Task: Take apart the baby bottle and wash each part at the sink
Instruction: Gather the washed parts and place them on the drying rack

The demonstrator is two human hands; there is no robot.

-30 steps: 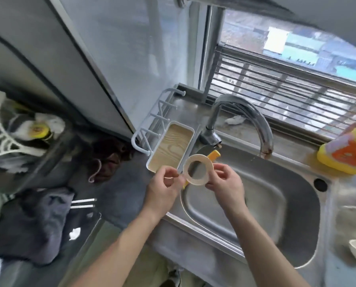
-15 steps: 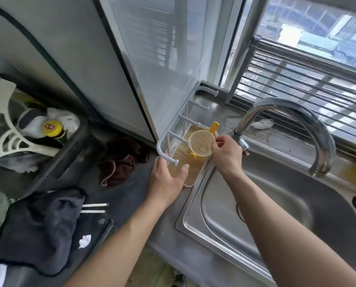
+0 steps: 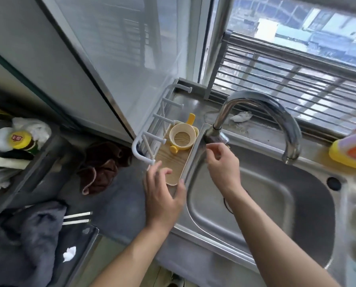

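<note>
— Sink (image 3: 286,204) first: how much does it take up?
— Steel basin, filling the right of the counter (image 3: 121,195), with the curved faucet (image 3: 260,99) rising from its far rim.
— And along its left rim?
— White drying tray (image 3: 174,160) with a wood-grain floor lies along the sink's left edge, with pegs on its outer side. A brown cloth (image 3: 102,166) is bunched on the counter just beside it.
— The hands?
— Left hand (image 3: 162,195) is spread wide over the tray's near end, fingers straight, thumb by the near right corner. Whether it touches the tray I cannot tell. Right hand (image 3: 222,162) hangs over the sink's far left corner, near the faucet's base, fingers loosely curled and holding nothing.
— So where is the bottle part?
— Cream bottle collar (image 3: 183,126) with yellow handles sits at the tray's far end, opening upward, apart from both hands.
</note>
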